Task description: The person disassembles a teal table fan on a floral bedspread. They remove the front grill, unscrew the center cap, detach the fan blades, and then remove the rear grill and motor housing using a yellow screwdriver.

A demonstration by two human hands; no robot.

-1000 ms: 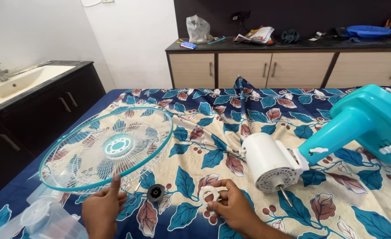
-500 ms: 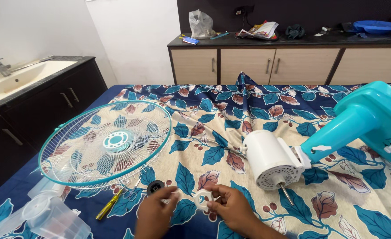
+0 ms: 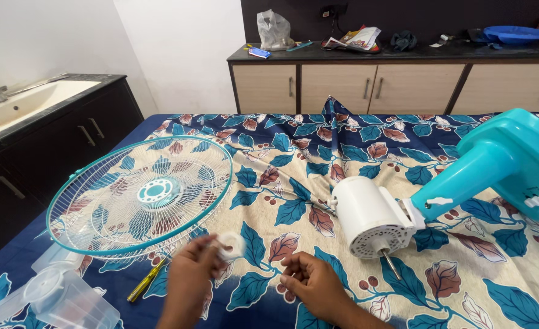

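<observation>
- At the far left, a clear plastic fan blade (image 3: 62, 298) is lying at the bed's edge, with a round teal-rimmed white wire fan guard (image 3: 140, 195) resting just above it.
- A yellow-handled screwdriver (image 3: 144, 280) is poking out from under the guard.
- My left hand (image 3: 190, 277) is pinching a small white plastic ring nut (image 3: 231, 245), blurred, my grip closed around it just above the leaf-patterned blue and cream bedsheet (image 3: 294, 152).
- My right hand (image 3: 315, 283) is resting on the sheet, fingers loosely curled, holding nothing.
- To the right, the white cylindrical fan motor (image 3: 370, 218) is lying on its teal plastic stand (image 3: 501, 164), shaft pointing towards me.
</observation>
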